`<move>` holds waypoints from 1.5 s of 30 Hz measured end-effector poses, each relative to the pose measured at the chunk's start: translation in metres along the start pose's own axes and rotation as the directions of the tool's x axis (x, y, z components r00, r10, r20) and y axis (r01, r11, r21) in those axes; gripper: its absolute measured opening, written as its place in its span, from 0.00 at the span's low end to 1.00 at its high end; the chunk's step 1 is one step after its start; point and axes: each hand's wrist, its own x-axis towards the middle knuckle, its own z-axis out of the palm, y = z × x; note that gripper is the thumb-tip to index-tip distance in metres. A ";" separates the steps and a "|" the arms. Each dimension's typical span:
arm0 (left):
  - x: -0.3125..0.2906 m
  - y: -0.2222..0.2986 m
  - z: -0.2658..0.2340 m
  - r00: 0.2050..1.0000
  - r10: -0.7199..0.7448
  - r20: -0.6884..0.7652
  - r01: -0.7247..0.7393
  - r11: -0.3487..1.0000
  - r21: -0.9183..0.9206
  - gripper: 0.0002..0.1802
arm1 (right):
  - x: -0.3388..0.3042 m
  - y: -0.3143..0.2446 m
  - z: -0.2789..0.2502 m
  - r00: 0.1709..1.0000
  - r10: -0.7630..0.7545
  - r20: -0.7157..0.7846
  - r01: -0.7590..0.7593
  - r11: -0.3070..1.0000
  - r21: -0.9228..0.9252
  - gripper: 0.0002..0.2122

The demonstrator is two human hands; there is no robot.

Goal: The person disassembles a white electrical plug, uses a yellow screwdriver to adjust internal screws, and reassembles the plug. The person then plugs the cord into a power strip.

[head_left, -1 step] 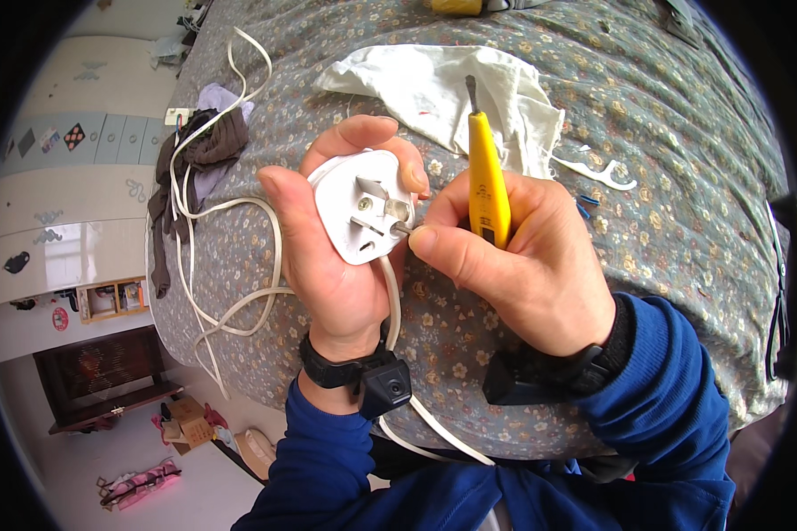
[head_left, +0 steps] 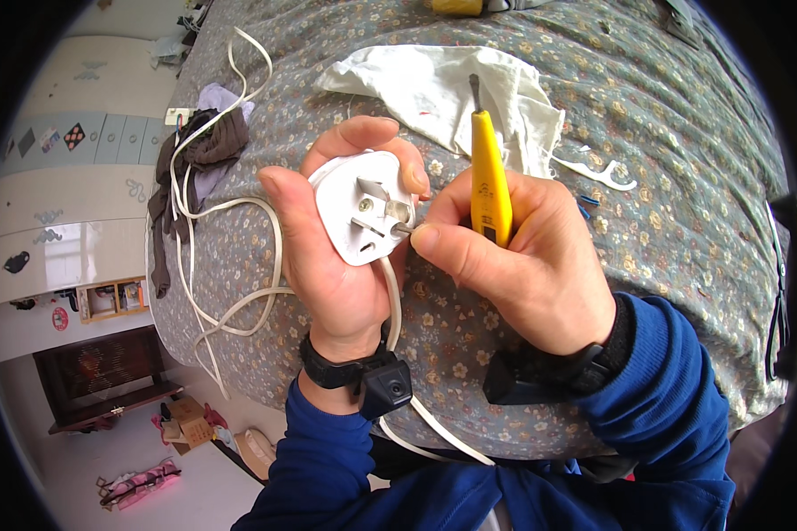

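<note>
Holding a white plug [head_left: 363, 217] in the palm, the left hand [head_left: 336, 257] sits near the middle of the view, above a surface covered in grey-green floral cloth [head_left: 682, 177]. Its fingers [head_left: 363, 137] curl over the far edge of the plug and the thumb presses along the left side, so the plug is clamped with its metal pins facing up toward the camera. A white cable [head_left: 391, 296] leaves the near end of the plug, runs down past the wrist and under a black wristband [head_left: 345, 367], then comes out again lower right of it.

Just to the right, the right hand [head_left: 522, 257] touches the plug. Its thumb and forefinger are pressed together in a pinch at one of the pins, and whether a small part sits between them I cannot tell. The other fingers of this hand are wrapped round a yellow screwdriver [head_left: 489, 177], whose yellow handle lies across the hand with the dark tip pointing to the far side, away from the plug. A black strap circles this wrist too, and both forearms wear blue sleeves [head_left: 664, 398].

Beyond the hands, on the far side, lies a crumpled white cloth [head_left: 416, 88]. To the left, loops of the white cable trail over the edge of the floral cloth beside a heap of brown and lilac fabric [head_left: 208, 142]. A small white hook-shaped piece [head_left: 607, 173] lies to the right of the white cloth.
</note>
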 end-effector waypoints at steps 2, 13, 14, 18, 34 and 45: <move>-0.001 0.000 0.001 1.000 0.021 0.007 -0.021 0.999 0.027 0.43 | 0.002 0.001 0.000 1.000 0.013 -0.002 -0.013 0.999 0.035 0.08; 0.003 0.003 0.002 0.989 -0.132 -0.068 0.111 0.961 -0.254 0.38 | 0.003 0.001 -0.001 0.999 0.020 0.029 -0.022 0.996 0.092 0.06; 0.003 0.003 0.002 0.987 -0.145 -0.068 0.121 0.953 -0.276 0.38 | 0.003 0.001 -0.002 0.999 0.034 0.038 -0.037 0.995 0.095 0.06; 0.002 0.002 0.002 0.986 -0.154 -0.068 0.129 0.949 -0.287 0.38 | 0.004 0.003 -0.001 0.999 0.012 0.048 -0.016 0.996 0.088 0.06; 0.000 -0.001 0.003 0.998 -0.042 -0.055 0.033 0.987 -0.156 0.41 | 0.001 0.002 -0.002 0.996 -0.034 0.077 0.026 0.995 0.099 0.05; -0.003 -0.002 0.006 0.997 0.002 -0.076 -0.002 1.000 0.001 0.42 | 0.001 0.003 0.000 0.998 -0.005 0.059 0.001 0.997 0.073 0.05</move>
